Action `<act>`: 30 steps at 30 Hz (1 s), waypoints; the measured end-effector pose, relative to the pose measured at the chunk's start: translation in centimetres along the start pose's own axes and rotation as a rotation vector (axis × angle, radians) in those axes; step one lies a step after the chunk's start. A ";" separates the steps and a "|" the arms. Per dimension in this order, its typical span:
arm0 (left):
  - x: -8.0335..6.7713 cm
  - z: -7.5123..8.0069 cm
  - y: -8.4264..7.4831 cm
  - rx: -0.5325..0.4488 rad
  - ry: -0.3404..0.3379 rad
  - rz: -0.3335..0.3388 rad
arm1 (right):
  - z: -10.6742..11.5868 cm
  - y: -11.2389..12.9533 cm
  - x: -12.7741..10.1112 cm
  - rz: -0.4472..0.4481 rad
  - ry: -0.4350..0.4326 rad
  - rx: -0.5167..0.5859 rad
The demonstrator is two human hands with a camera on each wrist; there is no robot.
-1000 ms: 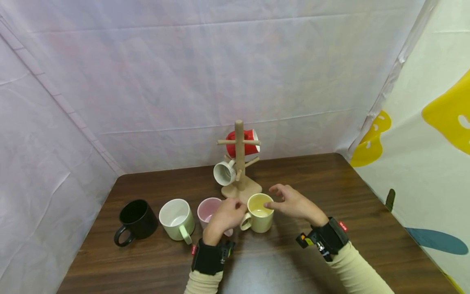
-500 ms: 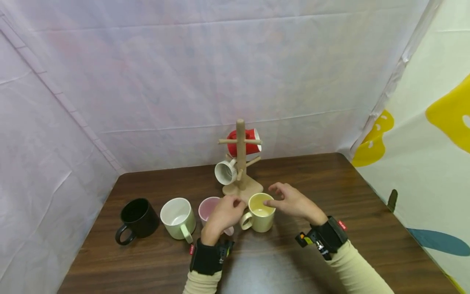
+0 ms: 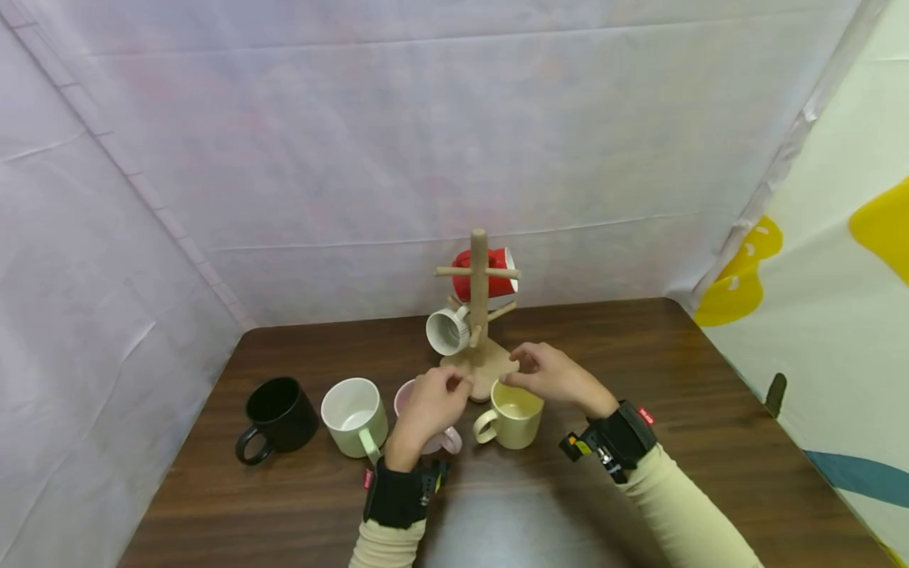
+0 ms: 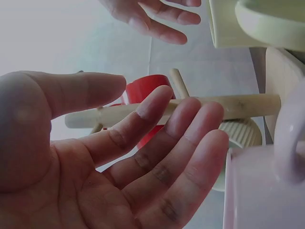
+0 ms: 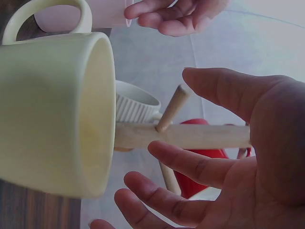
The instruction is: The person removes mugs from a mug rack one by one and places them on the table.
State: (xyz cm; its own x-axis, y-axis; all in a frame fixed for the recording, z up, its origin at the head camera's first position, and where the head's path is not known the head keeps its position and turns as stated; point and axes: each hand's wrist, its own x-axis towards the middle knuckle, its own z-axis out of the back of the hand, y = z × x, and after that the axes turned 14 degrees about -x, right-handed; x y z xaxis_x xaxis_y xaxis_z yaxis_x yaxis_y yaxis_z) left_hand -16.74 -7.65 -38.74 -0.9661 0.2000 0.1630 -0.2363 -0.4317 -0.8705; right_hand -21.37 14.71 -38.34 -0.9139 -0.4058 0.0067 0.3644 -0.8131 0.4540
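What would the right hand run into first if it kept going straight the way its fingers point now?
Probably the wooden mug tree: the right hand hovers open above the yellow mug, fingers aimed toward the tree's base. Depth is unclear, so it might pass just over the base.

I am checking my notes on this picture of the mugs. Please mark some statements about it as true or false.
1. A red mug hangs on the wooden mug stand. True.
2. The left hand grips the black mug. False: the black mug stands alone at the far left, and the left hand is open above the pink mug.
3. The yellow mug stands upright on the table. True.
4. The right hand holds the white ribbed mug. False: that mug hangs on the stand, and the right hand is open, holding nothing.
5. Four mugs stand on the table. True.
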 end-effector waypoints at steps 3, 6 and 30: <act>0.0 0.5 0.0 0.019 -0.032 0.019 | 0.1 0.6 0.9 0.007 0.008 -0.024; 0.0 1.1 0.1 0.023 -0.052 0.037 | 0.2 1.2 1.8 0.015 0.015 -0.040; 0.6 3.3 0.8 0.032 -0.110 0.060 | -0.6 4.1 5.6 -0.090 -0.055 0.000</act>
State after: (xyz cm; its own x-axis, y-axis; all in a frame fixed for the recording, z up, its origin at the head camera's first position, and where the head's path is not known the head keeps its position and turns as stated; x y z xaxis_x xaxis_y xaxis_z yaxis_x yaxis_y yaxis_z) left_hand -17.83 -10.80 -37.77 -0.9837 0.0764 0.1628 -0.1795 -0.4683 -0.8651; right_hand -24.89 8.83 -36.98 -0.9515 -0.3072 0.0152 0.2802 -0.8453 0.4549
